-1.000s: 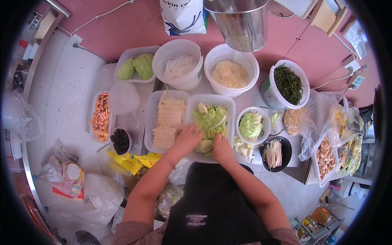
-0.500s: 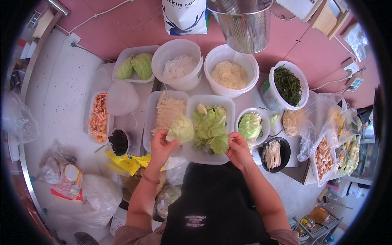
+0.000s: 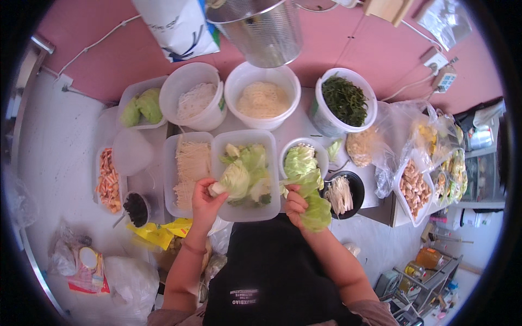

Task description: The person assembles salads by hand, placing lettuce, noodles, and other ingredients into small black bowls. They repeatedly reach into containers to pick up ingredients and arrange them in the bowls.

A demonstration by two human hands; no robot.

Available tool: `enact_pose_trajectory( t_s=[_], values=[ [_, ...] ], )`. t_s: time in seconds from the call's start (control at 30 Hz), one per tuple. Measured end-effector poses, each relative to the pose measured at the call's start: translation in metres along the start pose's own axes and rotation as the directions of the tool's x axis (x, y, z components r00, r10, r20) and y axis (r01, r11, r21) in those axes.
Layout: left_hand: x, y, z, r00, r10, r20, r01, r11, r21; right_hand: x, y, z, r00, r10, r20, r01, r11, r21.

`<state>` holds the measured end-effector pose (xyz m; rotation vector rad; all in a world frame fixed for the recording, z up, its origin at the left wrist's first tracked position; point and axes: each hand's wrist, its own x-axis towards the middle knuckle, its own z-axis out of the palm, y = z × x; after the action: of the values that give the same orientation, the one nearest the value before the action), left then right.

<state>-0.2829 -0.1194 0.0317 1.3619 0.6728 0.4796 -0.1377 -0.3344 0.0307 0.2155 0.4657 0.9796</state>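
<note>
My left hand (image 3: 204,202) is closed on a pale cabbage piece (image 3: 235,181), held over a clear tub of torn leaves (image 3: 274,200). Green cabbage leaves (image 3: 315,208) hang from my right hand (image 3: 296,206), whose fingers are wrapped round them at the tub's right side. These leaves partly cover the rim of a small white bowl (image 3: 324,161) with more cabbage in it. Left of the leaf tub, another clear tub holds enoki mushrooms (image 3: 191,163). A black bowl (image 3: 359,190) with a bundle of enoki stands right of my right hand.
Along the back stand white buckets of white noodles (image 3: 197,102), pale sliced food (image 3: 264,100) and dark green seaweed (image 3: 345,101). Crab stick pieces (image 3: 107,176) lie at the left. A metal strainer basket (image 3: 266,38) is above the buckets. Plastic bags (image 3: 389,127) crowd the right.
My right hand has pulled leaves away from the tub, rightward and towards me, beside the white bowl. My left hand still holds the cabbage piece, now over the leaf tub. The view has shifted.
</note>
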Motion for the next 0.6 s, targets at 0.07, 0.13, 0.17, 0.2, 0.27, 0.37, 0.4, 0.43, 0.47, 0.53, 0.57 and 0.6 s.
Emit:
enact_pose_trajectory(
  t_s=[0.07, 0.13, 0.17, 0.2, 0.27, 0.37, 0.4, 0.43, 0.47, 0.53, 0.57, 0.6],
  values=[
    [0.001, -0.008, 0.003, 0.999, 0.043, -0.006, -0.043, 0.999, 0.013, -0.006, -0.002, 0.006, 0.999, 0.019, 0.026, -0.020, 0.999, 0.049],
    [0.003, -0.008, 0.007, 0.998, 0.066, 0.025, -0.066, 0.997, 0.029, -0.013, -0.007, 0.006, 1.000, -0.002, 0.004, 0.002, 0.999, 0.054],
    [0.003, -0.007, 0.010, 0.996, 0.076, 0.039, -0.078, 0.996, 0.037, -0.017, -0.010, 0.006, 0.998, -0.058, 0.008, 0.058, 0.998, 0.022],
    [0.003, -0.006, 0.013, 0.997, 0.061, 0.051, -0.063, 0.997, 0.043, -0.022, -0.014, 0.007, 0.993, -0.113, 0.012, 0.114, 0.993, -0.009],
    [0.003, -0.002, 0.016, 0.997, 0.038, 0.065, -0.042, 0.997, 0.063, -0.031, -0.024, 0.014, 0.959, -0.282, 0.004, 0.279, 0.947, -0.158],
    [0.003, 0.003, 0.021, 0.995, 0.035, 0.089, -0.044, 0.993, 0.106, -0.051, -0.057, 0.044, 0.739, -0.673, -0.031, 0.542, 0.621, -0.566],
    [0.003, 0.004, 0.022, 0.995, 0.033, 0.097, -0.042, 0.995, 0.090, -0.056, -0.072, 0.048, 0.578, -0.815, -0.034, 0.548, 0.419, -0.724],
    [0.002, 0.005, 0.025, 0.993, 0.029, 0.110, -0.037, 0.997, 0.069, -0.066, -0.104, 0.035, 0.463, -0.880, 0.105, 0.532, 0.181, -0.827],
    [0.002, 0.008, 0.028, 0.992, 0.023, 0.124, -0.030, 0.998, 0.054, -0.073, -0.131, 0.020, 0.353, -0.900, 0.256, 0.478, -0.062, -0.876],
    [0.001, 0.015, 0.035, 0.987, -0.057, 0.152, 0.056, 0.998, 0.007, -0.082, -0.129, 0.044, 0.480, -0.774, 0.413, -0.492, -0.627, -0.604],
    [0.001, 0.020, 0.039, 0.981, -0.096, 0.171, 0.101, 0.995, -0.020, -0.086, -0.133, 0.037, 0.624, -0.548, 0.558, -0.498, -0.828, -0.256],
    [0.000, 0.023, 0.040, 0.973, -0.119, 0.196, 0.127, 0.991, -0.029, -0.079, -0.126, 0.034, 0.675, -0.517, 0.527, -0.335, -0.850, -0.406]
  ],
)
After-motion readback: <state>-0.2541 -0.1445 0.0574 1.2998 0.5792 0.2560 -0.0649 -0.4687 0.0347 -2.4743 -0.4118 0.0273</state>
